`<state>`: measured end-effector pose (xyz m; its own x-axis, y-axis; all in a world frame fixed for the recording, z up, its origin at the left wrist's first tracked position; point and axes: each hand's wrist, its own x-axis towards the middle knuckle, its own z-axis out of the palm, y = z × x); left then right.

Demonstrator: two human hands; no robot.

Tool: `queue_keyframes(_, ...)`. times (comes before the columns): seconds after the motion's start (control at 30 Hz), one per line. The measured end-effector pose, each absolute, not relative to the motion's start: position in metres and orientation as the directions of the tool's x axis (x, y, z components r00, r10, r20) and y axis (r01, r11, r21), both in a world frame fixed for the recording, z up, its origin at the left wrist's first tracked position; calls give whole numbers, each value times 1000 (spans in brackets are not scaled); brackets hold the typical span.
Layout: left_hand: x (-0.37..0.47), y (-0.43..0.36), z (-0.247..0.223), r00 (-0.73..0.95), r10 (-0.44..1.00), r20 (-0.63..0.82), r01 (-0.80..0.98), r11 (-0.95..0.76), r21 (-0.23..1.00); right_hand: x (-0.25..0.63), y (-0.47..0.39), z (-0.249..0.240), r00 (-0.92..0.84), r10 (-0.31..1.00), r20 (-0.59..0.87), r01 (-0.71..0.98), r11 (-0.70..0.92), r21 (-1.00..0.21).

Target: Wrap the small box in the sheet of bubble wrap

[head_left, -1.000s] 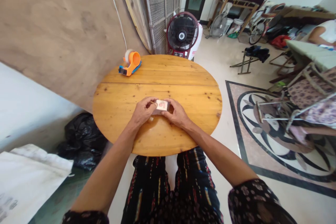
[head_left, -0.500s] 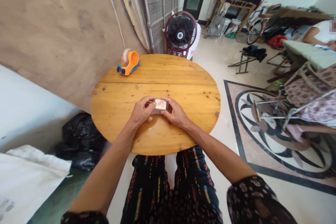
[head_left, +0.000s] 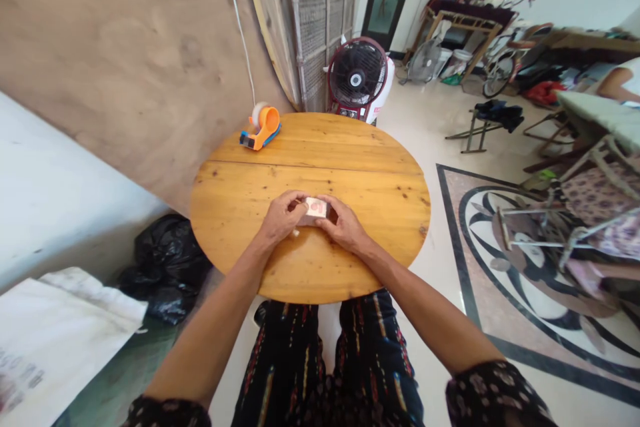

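Between my hands, near the middle of a round wooden table (head_left: 320,267), is a small white box (head_left: 317,208) with a reddish print on top. My left hand (head_left: 284,215) grips its left end, thumb and fingers curled against it. At the opposite end, my right hand (head_left: 345,223) clasps the box between thumb and fingers. A tiny whitish bit (head_left: 296,233) lies on the wood just below my left hand. An orange and blue tape dispenser (head_left: 263,128) with a roll of tape stands at the table's far left edge.
Beyond the table stands a dark red fan (head_left: 357,77). Black plastic bags (head_left: 167,260) and a white sack (head_left: 65,333) lie at the left by the wall. On the right are a folding stool (head_left: 485,123), a chair (head_left: 590,200) and part of another person (head_left: 623,83).
The view has shifted, so the whole scene sits slightly further right and lower. Both hands keep hold of the box, with little change in their grip.
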<state>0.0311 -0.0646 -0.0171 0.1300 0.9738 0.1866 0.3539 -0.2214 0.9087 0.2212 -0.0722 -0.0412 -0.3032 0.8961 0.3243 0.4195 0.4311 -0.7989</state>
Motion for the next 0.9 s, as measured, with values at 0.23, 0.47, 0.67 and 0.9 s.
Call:
queue_keyframes(0.23,30,-63,-19,122,971,204,386,-236,892,220,-73,-43,-319,899,301,423,420,-803)
queue_keyframes(0.47,29,-63,-18,204,961,185,380,-252,890,221,-73,-38,-350,891,289,378,417,-827)
queue_keyframes(0.67,30,-68,-12,208,974,87,293,-147,945,220,-76,-38,-351,889,294,383,423,-821)
queue_keyframes(0.9,30,-68,-12,172,983,63,255,-106,961,221,-76,-36,-365,869,335,368,465,-805)
